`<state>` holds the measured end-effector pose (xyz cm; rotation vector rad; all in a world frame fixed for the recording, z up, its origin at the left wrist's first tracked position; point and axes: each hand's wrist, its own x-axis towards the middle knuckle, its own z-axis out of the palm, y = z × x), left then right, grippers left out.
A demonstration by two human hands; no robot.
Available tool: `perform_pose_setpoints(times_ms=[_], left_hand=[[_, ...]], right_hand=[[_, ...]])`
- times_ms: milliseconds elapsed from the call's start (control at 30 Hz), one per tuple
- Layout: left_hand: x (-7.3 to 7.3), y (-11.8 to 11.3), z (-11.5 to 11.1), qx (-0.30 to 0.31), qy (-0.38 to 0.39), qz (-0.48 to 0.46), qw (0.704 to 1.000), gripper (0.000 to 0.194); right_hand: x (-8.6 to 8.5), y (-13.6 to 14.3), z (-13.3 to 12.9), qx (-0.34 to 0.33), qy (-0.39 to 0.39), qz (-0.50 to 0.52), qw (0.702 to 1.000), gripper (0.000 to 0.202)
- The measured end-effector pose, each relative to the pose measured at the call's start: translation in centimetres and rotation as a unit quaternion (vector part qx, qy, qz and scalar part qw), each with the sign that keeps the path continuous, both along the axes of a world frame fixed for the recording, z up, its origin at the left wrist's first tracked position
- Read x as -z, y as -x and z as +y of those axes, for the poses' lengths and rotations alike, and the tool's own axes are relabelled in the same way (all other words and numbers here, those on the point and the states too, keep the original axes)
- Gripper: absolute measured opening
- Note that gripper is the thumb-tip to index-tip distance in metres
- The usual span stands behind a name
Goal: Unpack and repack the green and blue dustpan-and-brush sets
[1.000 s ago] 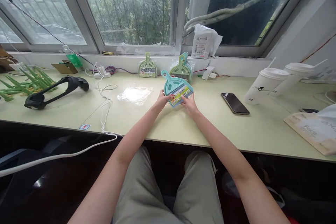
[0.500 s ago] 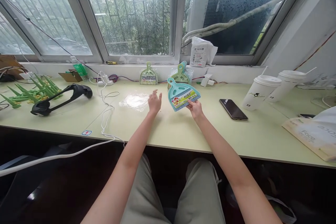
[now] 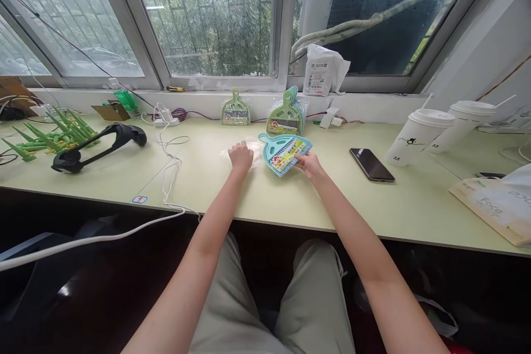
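- I think the right hand [image 3: 307, 165] should pinch lightly, because pressing hard could bend the printed card [image 3: 287, 156].
- For the left hand [image 3: 241, 157], I judge a low, gentle pull is best, as the clear plastic film [image 3: 258, 151] may cling to the desk [image 3: 286, 204].
- The blue dustpan set [image 3: 272, 149] is tilted over the desk, nearer to me than the green dustpan sets [image 3: 284, 117].
- My right thumb is in front, the fingers mostly hidden behind, clamped on its lower right edge.
- My left fingers are curled together, gripping the film.
- Both forearms reach forward, the left one straighter.
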<state>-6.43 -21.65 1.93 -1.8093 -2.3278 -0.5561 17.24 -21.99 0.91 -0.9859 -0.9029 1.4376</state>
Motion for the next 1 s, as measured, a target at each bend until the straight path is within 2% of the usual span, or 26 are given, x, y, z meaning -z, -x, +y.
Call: perform_pose_setpoints(times_ms=[100,333,433,567,633,733,833,1000], left_hand=[[0.2,0.5,-0.1,0.019,0.051,0.005,0.999,0.047],[-0.4,1.1,-0.1,0.104,0.078,-0.049,0.99,0.037],[-0.8,1.0,-0.2,0.082,0.085,-0.046,0.992,0.017],[-0.9,1.1,-0.1,0.046,0.064,-0.043,0.996,0.019],[-0.9,1.1,-0.1,0.032,0.024,-0.048,0.998,0.022],[-1.1,0.9,-0.3,0.041,-0.043,-0.062,0.996,0.025],[-1.3,0.3,-0.6,0.083,-0.07,-0.069,0.992,0.023],[-1.6,-1.2,-1.2,0.201,-0.11,-0.084,0.97,0.02]], right_hand=[[-0.3,-0.4,0.1,-0.022,0.021,-0.018,0.999,0.014],[-1.2,-2.2,0.2,-0.088,0.045,-0.03,0.995,0.018],[-1.4,-3.0,0.1,-0.138,0.044,-0.052,0.988,0.019],[-1.2,-3.7,0.2,-0.176,0.047,-0.079,0.98,0.02],[-1.0,-3.6,0.3,-0.173,0.044,-0.085,0.98,0.019],[-0.7,-2.7,0.2,-0.131,0.03,-0.074,0.988,0.018],[-0.5,-1.1,-0.1,-0.092,0.01,-0.043,0.995,0.018],[-0.2,0.8,-0.8,-0.098,-0.021,-0.016,0.995,0.017]])
